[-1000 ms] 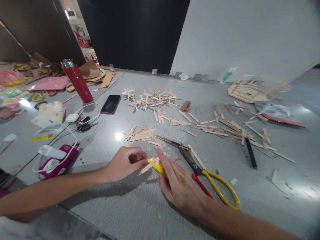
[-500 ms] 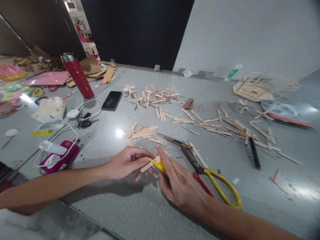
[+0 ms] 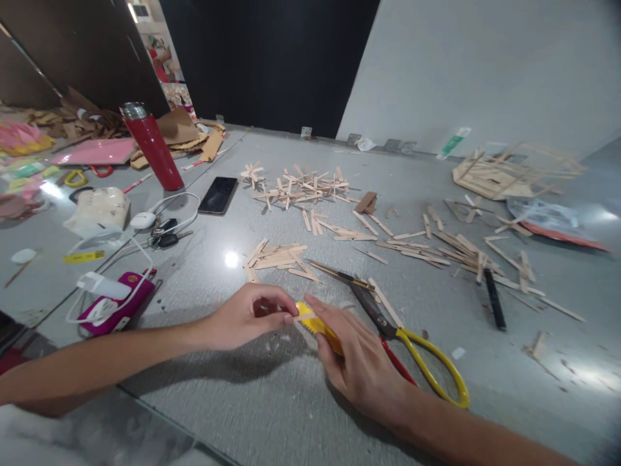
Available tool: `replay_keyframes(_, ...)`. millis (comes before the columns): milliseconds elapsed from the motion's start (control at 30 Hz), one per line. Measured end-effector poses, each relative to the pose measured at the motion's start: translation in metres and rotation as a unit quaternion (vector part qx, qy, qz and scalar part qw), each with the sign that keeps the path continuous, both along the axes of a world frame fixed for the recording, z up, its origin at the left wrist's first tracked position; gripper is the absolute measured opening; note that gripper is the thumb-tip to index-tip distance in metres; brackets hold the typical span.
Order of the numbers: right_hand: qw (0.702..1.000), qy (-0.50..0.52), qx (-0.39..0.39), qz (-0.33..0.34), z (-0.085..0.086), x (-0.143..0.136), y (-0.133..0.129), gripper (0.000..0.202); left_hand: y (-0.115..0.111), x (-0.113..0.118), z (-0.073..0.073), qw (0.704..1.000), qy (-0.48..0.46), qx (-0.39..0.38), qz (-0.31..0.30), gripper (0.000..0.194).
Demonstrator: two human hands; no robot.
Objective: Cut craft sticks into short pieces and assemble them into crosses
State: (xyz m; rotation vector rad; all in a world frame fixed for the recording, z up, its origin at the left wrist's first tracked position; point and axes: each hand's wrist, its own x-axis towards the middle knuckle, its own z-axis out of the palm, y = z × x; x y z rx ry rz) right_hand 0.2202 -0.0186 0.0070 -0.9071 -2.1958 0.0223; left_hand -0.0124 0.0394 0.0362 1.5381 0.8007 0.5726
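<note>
A yellow toothed tool [image 3: 326, 329] is gripped in my right hand [image 3: 361, 356], its front end pointing left. My left hand [image 3: 250, 317] pinches a small pale piece [image 3: 303, 317] between thumb and forefinger, against the front of the yellow tool. Just beyond my hands lies a pile of short wooden sticks [image 3: 277, 255]. Large scissors [image 3: 429, 359] with yellow handles rest by my right forearm, beside a red-handled tool [image 3: 398, 362]. A thin craft knife [image 3: 339, 273] lies across the scissors' blades.
More sticks [image 3: 305, 188] spread over the grey table [image 3: 233, 414]. At the left are a red bottle [image 3: 154, 149], a phone [image 3: 218, 195], keys [image 3: 167, 234] and a purple case [image 3: 119, 307] with cables. A black marker [image 3: 493, 299] and stick frame [image 3: 490, 178] stand right.
The yellow tool and my right hand have shifted slightly right. The stick that lay slanted across the tool no longer shows in that pose; only a short pale piece is visible at my left fingertips.
</note>
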Motion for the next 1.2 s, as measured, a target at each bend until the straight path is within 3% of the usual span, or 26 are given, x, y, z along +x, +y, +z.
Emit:
replay_keyframes(67,1.000,0.024,-0.001,-0.004,0.000,0.002,-0.001,0.045,-0.001,-0.002,0.000,0.989,0.032,0.148,0.005,0.017)
replay_keyframes(167,0.999,0.029,0.003,-0.023,0.001,0.002,-0.002,0.026,-0.001,-0.005,-0.005,0.942,0.033,0.333,-0.008,0.020)
replay_keyframes(333,0.999,0.022,0.035,-0.023,0.006,-0.001,0.000,0.018,-0.001,-0.006,-0.015,0.880,0.042,0.472,0.014,0.022)
replay_keyframes(633,0.999,-0.004,0.049,-0.004,0.006,-0.001,0.000,0.025,-0.005,-0.005,-0.016,0.790,0.087,0.606,0.042,0.014)
replay_keyframes(867,0.997,-0.015,0.079,0.009,0.008,-0.002,-0.001,0.022,-0.007,-0.010,-0.008,0.714,0.116,0.691,0.013,0.008)
replay_keyframes(1067,0.997,-0.019,0.073,0.022,0.009,-0.001,-0.001,0.026,-0.009,-0.014,-0.002,0.684,0.138,0.716,-0.021,0.015)
replay_keyframes(1200,0.997,-0.029,0.070,0.028,0.008,0.000,-0.001,0.025,-0.011,-0.013,-0.005,0.693,0.143,0.706,-0.019,0.015)
